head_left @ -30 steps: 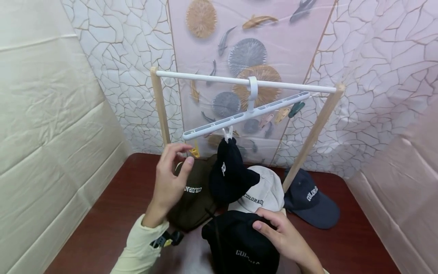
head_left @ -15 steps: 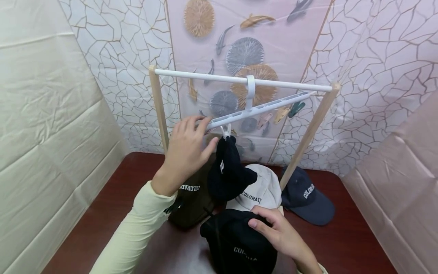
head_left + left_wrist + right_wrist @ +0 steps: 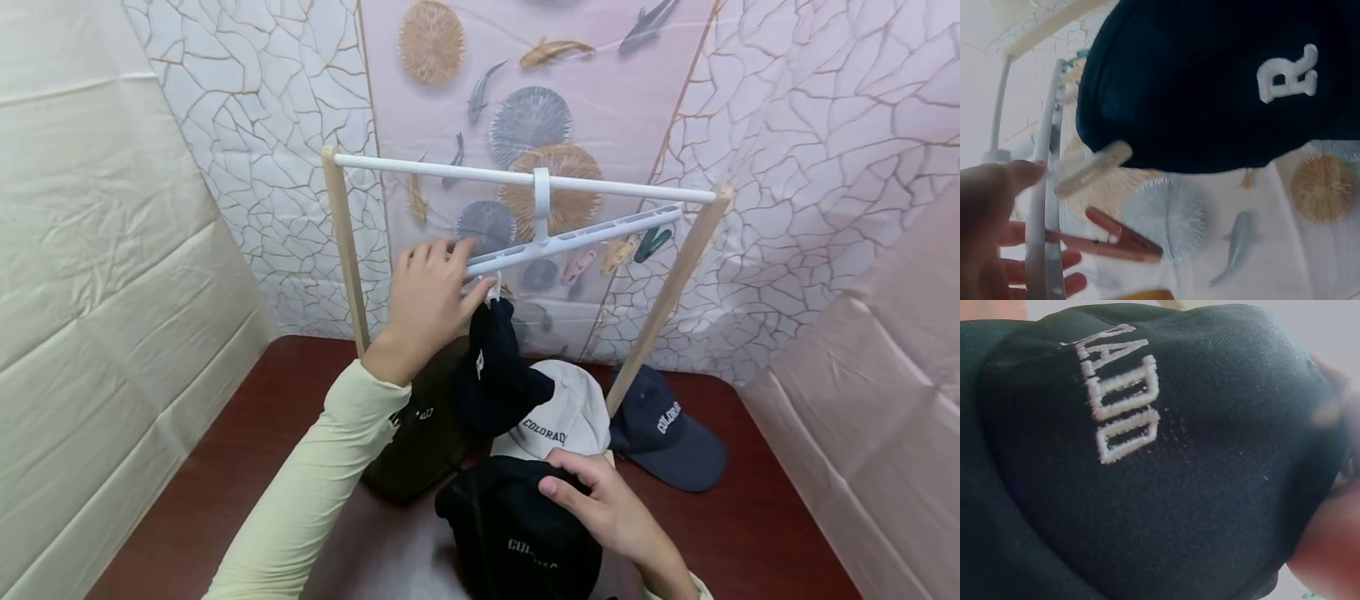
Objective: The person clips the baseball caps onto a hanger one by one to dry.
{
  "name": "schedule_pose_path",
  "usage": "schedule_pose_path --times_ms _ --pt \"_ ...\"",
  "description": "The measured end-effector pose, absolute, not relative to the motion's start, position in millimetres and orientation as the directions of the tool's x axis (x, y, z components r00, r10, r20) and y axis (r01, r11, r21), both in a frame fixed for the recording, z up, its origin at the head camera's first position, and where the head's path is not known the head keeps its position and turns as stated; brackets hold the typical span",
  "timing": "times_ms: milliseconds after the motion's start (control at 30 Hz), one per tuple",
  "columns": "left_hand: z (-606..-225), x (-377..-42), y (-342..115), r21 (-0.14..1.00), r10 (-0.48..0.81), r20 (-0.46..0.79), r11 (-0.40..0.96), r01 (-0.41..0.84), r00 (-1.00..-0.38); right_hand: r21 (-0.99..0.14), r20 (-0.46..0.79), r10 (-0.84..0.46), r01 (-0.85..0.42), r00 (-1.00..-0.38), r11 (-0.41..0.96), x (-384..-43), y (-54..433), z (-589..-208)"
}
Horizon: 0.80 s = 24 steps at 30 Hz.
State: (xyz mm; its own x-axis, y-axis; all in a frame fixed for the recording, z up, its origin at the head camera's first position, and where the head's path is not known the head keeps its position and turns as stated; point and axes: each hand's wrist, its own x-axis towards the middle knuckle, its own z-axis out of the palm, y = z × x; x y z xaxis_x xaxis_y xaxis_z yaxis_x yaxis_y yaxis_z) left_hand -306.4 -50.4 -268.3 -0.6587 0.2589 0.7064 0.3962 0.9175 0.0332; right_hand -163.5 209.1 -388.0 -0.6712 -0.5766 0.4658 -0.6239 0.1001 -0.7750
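Observation:
My left hand (image 3: 431, 292) holds the near left end of a pale plastic clip hanger (image 3: 600, 229). In the left wrist view, thumb and fingers lie on opposite sides of the hanger bar (image 3: 1037, 212). From a white clip (image 3: 492, 287) beside that hand hangs a dark navy cap (image 3: 495, 375), its white letter R facing the left wrist camera. A reddish clip (image 3: 1094, 245) dangles near the fingers. Lower down, my right hand (image 3: 611, 504) grips the edge of a black cap (image 3: 517, 525) between thumb and fingers. White stitched lettering (image 3: 1125, 400) on this cap fills the right wrist view.
The hanger hooks over a white rod (image 3: 435, 169) between wooden posts (image 3: 667, 304). Pink, tan and green clips (image 3: 651, 243) hang at its far end. A dark brown cap (image 3: 420, 450), a white cap (image 3: 573, 408) and a navy cap (image 3: 667, 442) lie on the red-brown table (image 3: 757, 517).
My left hand has moved up and right from beside the yellow clip and has taken hold of the hanger's left end. The right hand keeps its grip on the black cap.

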Motion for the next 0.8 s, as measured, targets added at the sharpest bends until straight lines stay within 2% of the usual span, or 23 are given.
schedule_pose_path --times_ms 167,433,567,667,800 --pt "-273.5 -306.2 -60.3 0.07 0.236 0.743 0.903 0.423 -0.627 -0.77 0.466 -0.531 -0.62 -0.708 0.15 -166.8 211.6 -385.5" --pt "-281.0 -314.7 -66.7 0.074 0.256 0.76 0.879 0.471 -0.597 -0.796 0.436 -0.527 -0.586 -0.729 0.152 -167.3 213.3 -387.7" --pt "-283.8 -313.4 -71.6 0.062 0.269 0.771 0.871 0.488 -0.577 -0.796 0.442 -0.525 -0.588 -0.727 0.144 -166.1 213.1 -389.4" --pt "-282.5 -309.9 -75.5 0.063 0.262 0.782 0.869 0.491 -0.565 -0.778 0.473 -0.531 -0.617 -0.703 0.124 -165.9 213.0 -390.0" --pt "-280.4 -310.3 -82.2 0.061 0.237 0.809 0.876 0.479 -0.537 -0.789 0.456 -0.53 -0.6 -0.715 0.13 -165.2 212.3 -390.3"
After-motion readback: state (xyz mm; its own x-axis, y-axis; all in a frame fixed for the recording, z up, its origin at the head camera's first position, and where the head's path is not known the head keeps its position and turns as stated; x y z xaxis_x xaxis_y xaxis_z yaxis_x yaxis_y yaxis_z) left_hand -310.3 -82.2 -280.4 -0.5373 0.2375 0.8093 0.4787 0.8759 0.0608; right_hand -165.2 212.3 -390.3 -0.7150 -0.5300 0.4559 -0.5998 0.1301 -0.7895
